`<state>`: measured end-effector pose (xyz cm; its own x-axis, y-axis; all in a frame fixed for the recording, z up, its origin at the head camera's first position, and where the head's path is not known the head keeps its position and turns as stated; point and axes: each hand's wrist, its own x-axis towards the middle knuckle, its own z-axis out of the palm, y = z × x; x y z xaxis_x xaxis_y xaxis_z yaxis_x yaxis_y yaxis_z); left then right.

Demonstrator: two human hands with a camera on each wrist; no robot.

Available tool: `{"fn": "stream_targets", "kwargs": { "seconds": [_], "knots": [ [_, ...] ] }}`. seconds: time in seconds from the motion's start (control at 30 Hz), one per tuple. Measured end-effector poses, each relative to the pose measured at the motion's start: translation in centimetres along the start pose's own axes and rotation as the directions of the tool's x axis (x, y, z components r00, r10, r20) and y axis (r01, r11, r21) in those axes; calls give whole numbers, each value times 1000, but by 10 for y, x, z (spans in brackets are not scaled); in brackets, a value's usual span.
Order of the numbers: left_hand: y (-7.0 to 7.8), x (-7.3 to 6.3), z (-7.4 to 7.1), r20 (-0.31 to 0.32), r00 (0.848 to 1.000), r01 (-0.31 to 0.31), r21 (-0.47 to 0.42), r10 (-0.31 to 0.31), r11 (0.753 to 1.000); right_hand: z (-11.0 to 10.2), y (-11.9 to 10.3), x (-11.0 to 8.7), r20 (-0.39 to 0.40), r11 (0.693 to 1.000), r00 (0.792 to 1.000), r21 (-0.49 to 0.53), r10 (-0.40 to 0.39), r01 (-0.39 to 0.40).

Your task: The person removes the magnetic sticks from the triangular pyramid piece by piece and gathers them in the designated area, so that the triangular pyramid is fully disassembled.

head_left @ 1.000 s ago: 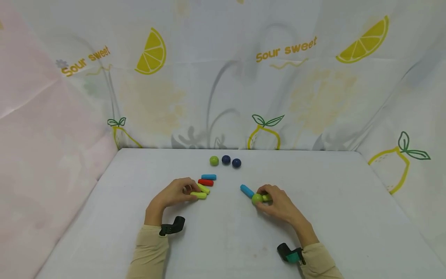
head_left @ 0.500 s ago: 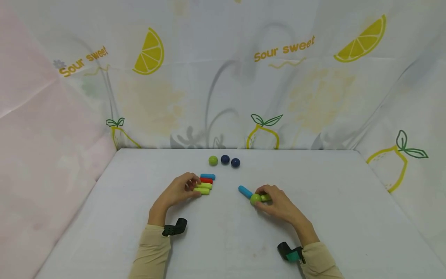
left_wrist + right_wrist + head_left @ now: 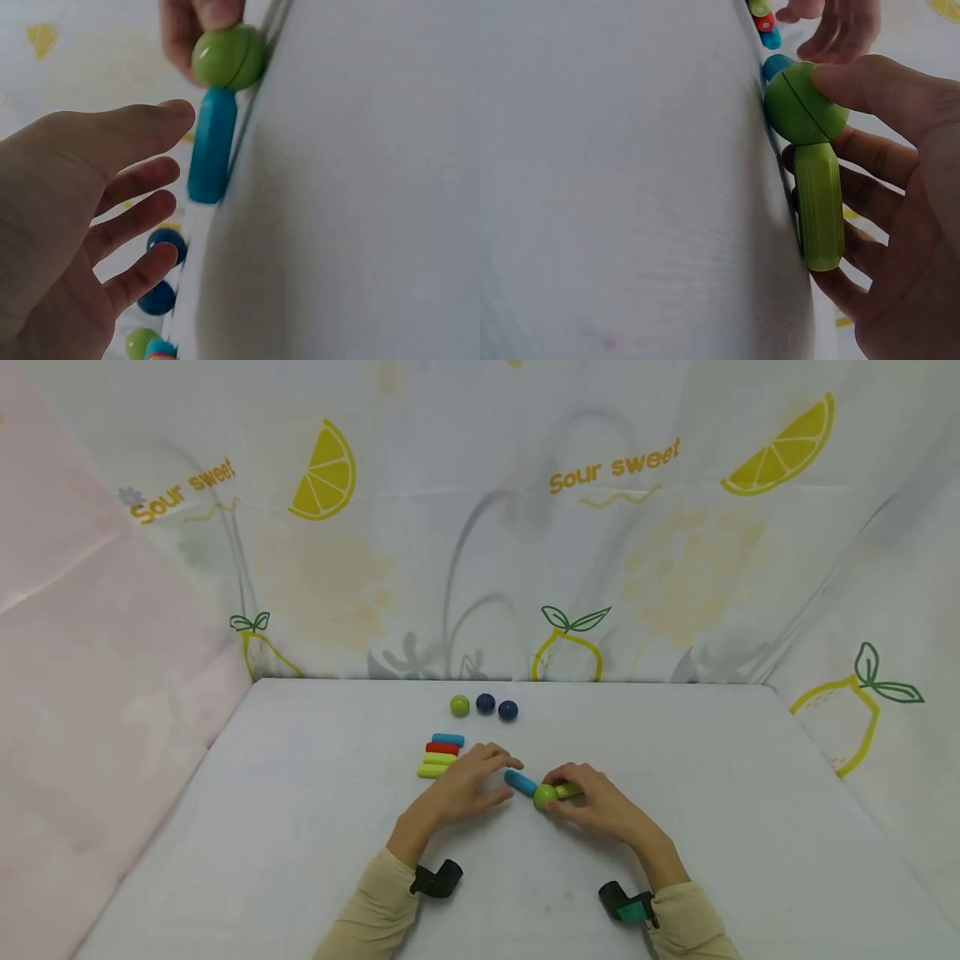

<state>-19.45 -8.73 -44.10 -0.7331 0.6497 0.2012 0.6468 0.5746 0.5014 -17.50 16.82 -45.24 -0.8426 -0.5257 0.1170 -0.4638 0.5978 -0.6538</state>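
Note:
My right hand (image 3: 600, 806) pinches a green ball (image 3: 545, 797) between thumb and fingers. A blue stick (image 3: 521, 782) joins the ball on one side, and a yellow-green stick (image 3: 820, 206) joins it on the other, lying along the fingers. My left hand (image 3: 463, 787) is around the free end of the blue stick, thumb and fingers spread; in the left wrist view a gap shows between them and the stick. Behind that hand a blue stick (image 3: 448, 739), a red stick (image 3: 442, 748) and two yellow-green sticks (image 3: 432, 771) lie side by side, partly hidden.
Toward the back of the white table (image 3: 712, 793) a green ball (image 3: 460, 705) and two dark blue balls (image 3: 486, 703) sit in a row. A printed cloth (image 3: 420, 568) hangs behind the table's far edge.
My left hand straightened the yellow-green sticks alongside the others, let go, and moved right to the blue stick. My right hand shifted slightly left with the joined pieces.

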Motion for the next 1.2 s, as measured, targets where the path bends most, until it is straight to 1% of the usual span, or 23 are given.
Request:
{"fn": "stream_targets", "kwargs": {
  "seconds": [0.03,0.1,0.2,0.3,0.53,0.6,0.7,0.8,0.9,1.0,1.2],
  "knots": [
    [4,2,5,29,1000,-5,25,5,1000,0,0,0,5,1000,1000,1,-2,2],
    [9,4,10,58,998,-14,72,10,997,0,0,0,11,1000,1000,0,-15,15],
    [12,3,14,54,998,3,125,-10,992,0,0,0,16,1000,999,1,-31,31],
    [10,2,15,46,998,23,130,-29,991,0,-1,0,18,999,999,0,-38,38],
    [8,0,17,124,990,55,72,-64,996,1,-2,0,1,999,1000,-20,-25,25],
    [8,0,15,139,989,47,48,-53,998,2,-2,1,-8,999,1000,-33,-19,19],
    [8,-1,12,166,986,16,22,-19,1000,2,-3,2,-19,999,1000,-44,0,-1],
    [5,-2,9,189,982,13,-4,-12,1000,2,-3,2,-20,998,999,-49,27,-28],
    [1,-6,6,190,981,48,-11,-45,999,2,-3,1,-11,998,999,-43,42,-43],
    [-3,-9,2,180,981,80,-27,-74,996,2,-3,0,-4,998,999,-39,42,-42],
    [-6,-14,-8,162,980,130,-94,-113,987,0,-4,-1,9,999,999,-26,47,-46]
  ]
}}
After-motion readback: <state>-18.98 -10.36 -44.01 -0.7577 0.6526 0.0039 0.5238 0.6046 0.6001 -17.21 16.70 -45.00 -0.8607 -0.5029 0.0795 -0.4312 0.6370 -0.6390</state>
